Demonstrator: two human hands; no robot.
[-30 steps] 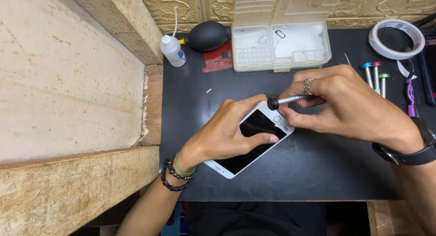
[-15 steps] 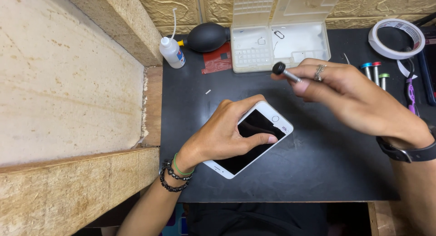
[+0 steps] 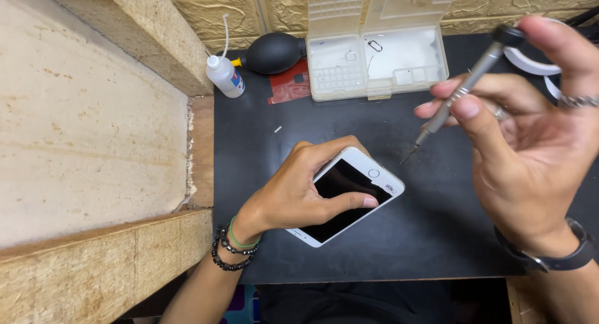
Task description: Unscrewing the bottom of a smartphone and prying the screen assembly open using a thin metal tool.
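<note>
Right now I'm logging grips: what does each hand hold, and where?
Right hand holds the screwdriver by its shaft and cap; left hand grips the white phone across its sides.

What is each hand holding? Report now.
Left hand: closed on the white flat smartphone.
Right hand: closed on the slim grey metal screwdriver.

Black work mat (image 3: pixel 437 236) covers bench, wooden edge (image 3: pixel 201 149) at left. On mat: white phone (image 3: pixel 349 202) screen up, clear parts box (image 3: pixel 377 65) with lid open, black rubber blower (image 3: pixel 274 53), small white bottle (image 3: pixel 223 76), red card (image 3: pixel 289 84), tape roll (image 3: pixel 530 61).
</note>
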